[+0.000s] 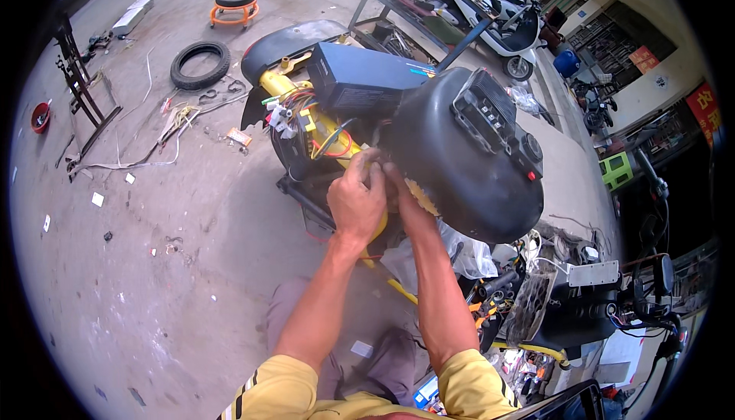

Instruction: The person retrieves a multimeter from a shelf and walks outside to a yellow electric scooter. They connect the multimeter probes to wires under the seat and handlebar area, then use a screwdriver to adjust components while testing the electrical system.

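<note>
The left hand has its finger and thumb bent close together, but I cannot tell if they pinch anything. The right hand is just beside it, partly hidden by the big black seat, so I cannot tell what it grips. The seat is in the middle, tipped up, with torn yellow stuff at its edge. Both hands are down between it and the yellow frame. Bright wires bunch up near the frame. Behind them is a dark box with blue writing and tiny pale print, too small to read. Far right, a red sign has big pale writing, and an orange sign has small writing.
</note>
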Tool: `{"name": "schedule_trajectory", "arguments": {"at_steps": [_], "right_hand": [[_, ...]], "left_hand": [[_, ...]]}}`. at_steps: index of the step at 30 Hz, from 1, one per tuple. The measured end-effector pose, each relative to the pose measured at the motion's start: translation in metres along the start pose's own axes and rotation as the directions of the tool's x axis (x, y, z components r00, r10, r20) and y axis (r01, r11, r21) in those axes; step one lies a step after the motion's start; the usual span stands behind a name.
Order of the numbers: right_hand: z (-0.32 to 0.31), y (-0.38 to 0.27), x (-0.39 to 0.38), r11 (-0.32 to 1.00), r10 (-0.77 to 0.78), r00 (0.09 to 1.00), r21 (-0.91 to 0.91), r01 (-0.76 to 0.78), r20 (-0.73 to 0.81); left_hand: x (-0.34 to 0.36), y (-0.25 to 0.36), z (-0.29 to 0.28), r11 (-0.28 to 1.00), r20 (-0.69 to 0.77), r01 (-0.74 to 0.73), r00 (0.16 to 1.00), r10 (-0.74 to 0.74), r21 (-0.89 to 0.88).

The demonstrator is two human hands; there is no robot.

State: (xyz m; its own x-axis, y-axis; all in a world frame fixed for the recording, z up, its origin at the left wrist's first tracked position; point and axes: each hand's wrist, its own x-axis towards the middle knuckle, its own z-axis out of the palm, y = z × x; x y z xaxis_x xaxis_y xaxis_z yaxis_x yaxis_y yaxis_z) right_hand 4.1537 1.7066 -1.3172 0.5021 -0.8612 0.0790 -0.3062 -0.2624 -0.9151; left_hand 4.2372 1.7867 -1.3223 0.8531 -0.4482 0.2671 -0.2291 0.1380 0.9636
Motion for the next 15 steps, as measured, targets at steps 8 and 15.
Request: {"name": "schedule_trajectory", "arguments": {"at_steps": [8, 15], "right_hand": [[-0.017, -0.019, -0.017, 0.988, 0.136, 0.982, 0.055, -0.144, 0.129], [-0.008, -0.029, -0.019, 0.999, 0.045, 0.997, -0.019, -0.044, 0.058]], "left_hand": [[0.004, -0.001, 0.0, 0.998, 0.056, -0.031, 0.998, 0.034, -0.057], [0.011, -0.011, -0.011, 0.995, 0.206, -0.095, 0.974, 0.098, -0.028]]}}
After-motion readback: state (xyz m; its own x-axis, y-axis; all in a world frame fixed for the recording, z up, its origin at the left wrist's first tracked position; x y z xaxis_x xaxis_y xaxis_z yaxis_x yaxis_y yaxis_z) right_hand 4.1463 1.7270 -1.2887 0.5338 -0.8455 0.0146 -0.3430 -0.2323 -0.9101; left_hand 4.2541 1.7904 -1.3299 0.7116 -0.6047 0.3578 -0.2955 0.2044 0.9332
